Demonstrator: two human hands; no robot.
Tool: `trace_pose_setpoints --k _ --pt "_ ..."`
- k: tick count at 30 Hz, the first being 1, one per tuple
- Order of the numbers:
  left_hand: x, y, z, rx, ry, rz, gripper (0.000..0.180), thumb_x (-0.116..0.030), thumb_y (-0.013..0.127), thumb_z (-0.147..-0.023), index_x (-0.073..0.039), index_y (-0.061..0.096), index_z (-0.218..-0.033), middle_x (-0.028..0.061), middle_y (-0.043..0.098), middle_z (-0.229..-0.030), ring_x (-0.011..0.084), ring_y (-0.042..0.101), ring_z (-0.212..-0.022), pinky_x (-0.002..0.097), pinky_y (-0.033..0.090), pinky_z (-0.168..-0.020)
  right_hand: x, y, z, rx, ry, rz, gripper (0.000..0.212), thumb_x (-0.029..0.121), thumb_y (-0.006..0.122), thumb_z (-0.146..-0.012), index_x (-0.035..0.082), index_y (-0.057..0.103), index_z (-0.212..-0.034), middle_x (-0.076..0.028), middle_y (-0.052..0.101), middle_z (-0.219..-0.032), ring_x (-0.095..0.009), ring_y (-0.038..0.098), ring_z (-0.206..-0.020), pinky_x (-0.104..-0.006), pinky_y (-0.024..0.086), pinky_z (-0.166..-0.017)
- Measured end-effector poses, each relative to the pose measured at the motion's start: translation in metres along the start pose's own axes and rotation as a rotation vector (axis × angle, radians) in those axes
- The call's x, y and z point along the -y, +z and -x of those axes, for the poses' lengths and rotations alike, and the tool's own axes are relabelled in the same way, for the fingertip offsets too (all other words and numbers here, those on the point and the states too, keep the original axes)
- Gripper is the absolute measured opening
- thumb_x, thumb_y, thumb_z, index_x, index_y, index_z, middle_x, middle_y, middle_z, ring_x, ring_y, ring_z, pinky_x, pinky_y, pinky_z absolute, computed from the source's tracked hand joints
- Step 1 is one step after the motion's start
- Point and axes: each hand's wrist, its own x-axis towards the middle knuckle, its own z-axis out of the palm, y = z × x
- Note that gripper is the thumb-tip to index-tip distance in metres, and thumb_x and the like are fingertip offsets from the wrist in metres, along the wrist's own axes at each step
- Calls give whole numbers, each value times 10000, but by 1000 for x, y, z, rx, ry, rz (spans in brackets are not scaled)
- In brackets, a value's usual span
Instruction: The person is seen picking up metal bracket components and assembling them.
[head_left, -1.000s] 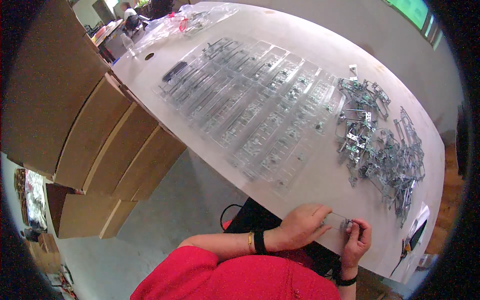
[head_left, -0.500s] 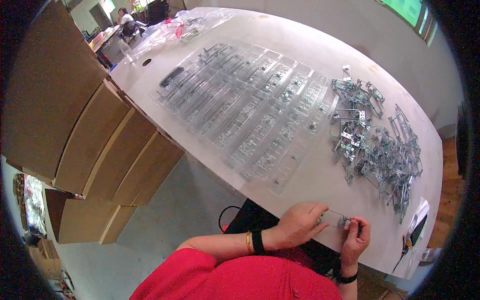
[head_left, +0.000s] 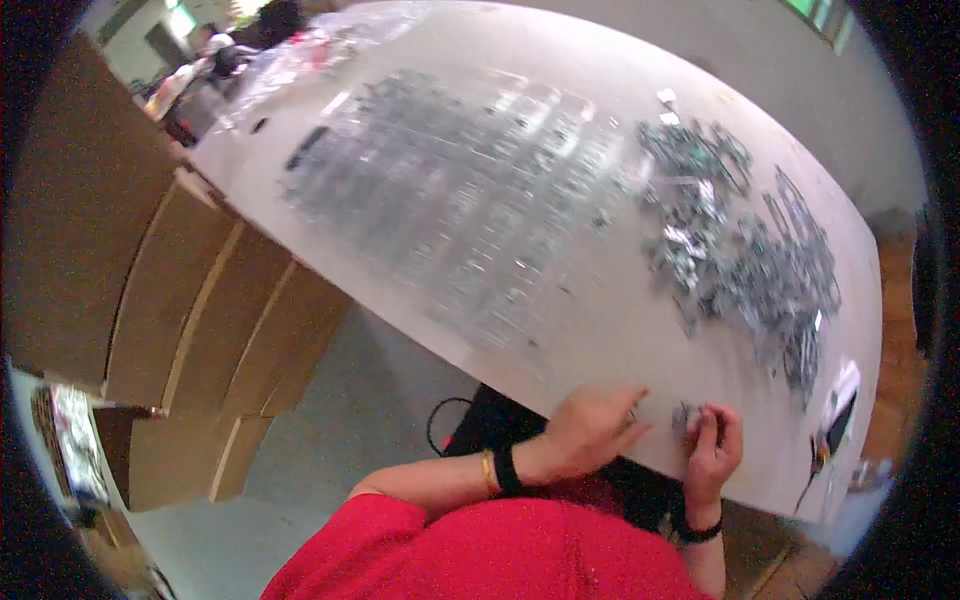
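Observation:
Over the table's near edge, my left hand has its thumb and fingers apart. Motion blur hides whether anything small touches its fingertips. A short gap to the right, my right hand pinches a small grey metal bracket between thumb and fingers; its thin wire parts are too blurred to follow. Beyond both hands lie clear plastic trays in rows, with small metal parts in their compartments. A tangled heap of similar metal brackets spreads over the table's right side.
The white table curves around in front of me. Brown cardboard boxes stand stacked at the left. A dark-bladed tool lies on white paper at the right edge. Plastic bags cover the far left corner; a person sits beyond.
The view has shifted, so the table sits higher and slightly left. The thin wire seen stretched between my hands is no longer visible; the bracket stays at my right fingertips.

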Motion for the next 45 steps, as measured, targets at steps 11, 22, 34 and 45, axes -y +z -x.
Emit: trace_pose_setpoints --k 11,22,34,45 --pt "-5 -10 -5 -21 -47 -114 431 -224 807 -866 -47 624 -1213 146 674 -951 299 653 -763 394 529 -681 24 1 0 -30 -130 -134 95 34 635 -1001 37 662 -1092 -51 656 -959 -104 621 -749 -245 518 -674" --pt "-4 -9 -6 -82 -48 -129 422 -161 835 -831 -21 634 -1174 134 671 -987 254 639 -760 351 530 -683 28 4 -3 9 -149 -35 88 36 672 -973 42 675 -1061 -54 648 -919 -121 621 -728 -263 502 -660" --pt "-5 -9 -8 -87 -18 -114 406 -151 832 -824 -25 635 -1156 134 658 -981 266 618 -750 370 509 -671 32 2 -3 28 -153 56 107 17 687 -942 48 689 -1045 -86 685 -939 -172 653 -781 -286 518 -701" --pt "-5 -7 -8 -68 -40 -121 417 -144 827 -825 -26 630 -1174 139 662 -996 279 640 -784 371 527 -700 31 3 -5 78 -154 82 92 40 711 -932 42 687 -1021 -102 684 -931 -204 658 -805 -298 518 -722"
